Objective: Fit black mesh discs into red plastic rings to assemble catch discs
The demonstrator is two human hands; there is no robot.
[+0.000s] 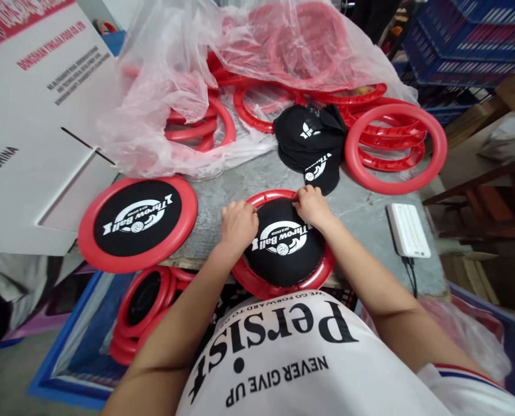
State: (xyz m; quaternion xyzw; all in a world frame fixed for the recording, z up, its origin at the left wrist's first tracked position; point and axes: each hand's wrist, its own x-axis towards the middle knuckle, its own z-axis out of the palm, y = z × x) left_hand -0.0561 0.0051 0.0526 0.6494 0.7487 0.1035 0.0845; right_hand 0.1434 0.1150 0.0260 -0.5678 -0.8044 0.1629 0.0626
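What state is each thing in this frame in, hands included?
Near disc: printed side up, between both hands
Left hand: fingers bent, at the near disc's rim
Right hand: fingers bent, at its far edge
Left disc: printed side up, untouched
Black fabric pieces: loosely stacked
Plastic bag: crumpled, draped around red rings
Right ring: bare-centred
White device: lying flat, cable attached
Blue crate: holding red-rimmed discs

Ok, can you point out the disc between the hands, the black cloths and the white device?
Disc [283, 240]: head view, on its black face, mid-logo.
Black cloths [313, 145]: head view, middle of the pile.
White device [408, 230]: head view, middle of its top.
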